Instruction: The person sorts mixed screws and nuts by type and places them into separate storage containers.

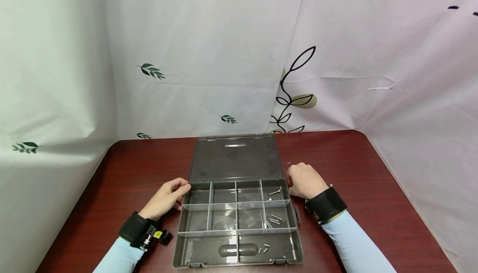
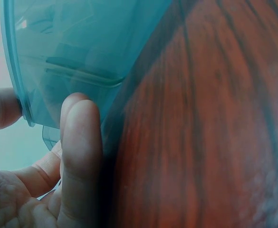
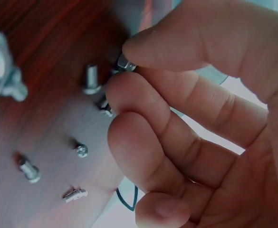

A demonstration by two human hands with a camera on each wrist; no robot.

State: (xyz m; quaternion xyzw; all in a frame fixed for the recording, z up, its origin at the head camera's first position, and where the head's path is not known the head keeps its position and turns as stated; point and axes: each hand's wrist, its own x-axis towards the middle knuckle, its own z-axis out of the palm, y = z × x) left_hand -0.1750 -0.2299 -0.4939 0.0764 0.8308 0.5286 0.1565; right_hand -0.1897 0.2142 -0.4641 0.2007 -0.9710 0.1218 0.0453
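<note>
A grey see-through compartment box (image 1: 198, 246) lies on the table with its lid (image 1: 239, 163) folded back. My left hand (image 1: 166, 198) grips the box's left side, thumb at the rim; in the left wrist view, fingers (image 2: 81, 137) lie along its outer wall. Just beyond the box's right side, my right hand (image 1: 306, 180) is low over the table. Its thumb and index finger pinch a small silver fastener (image 3: 126, 63), partly hidden by the fingertips. Several loose screws lie near those fingers, among them a standing screw (image 3: 92, 79) and a tilted screw (image 3: 30, 171).
Screws (image 1: 274, 221) lie in the right-hand compartments, and a few short screws (image 1: 266, 246) in the front right one. Two small rings (image 1: 252, 205) show near the middle divider. Behind the reddish-brown table (image 1: 142, 161) hangs a white patterned cloth (image 1: 194, 57).
</note>
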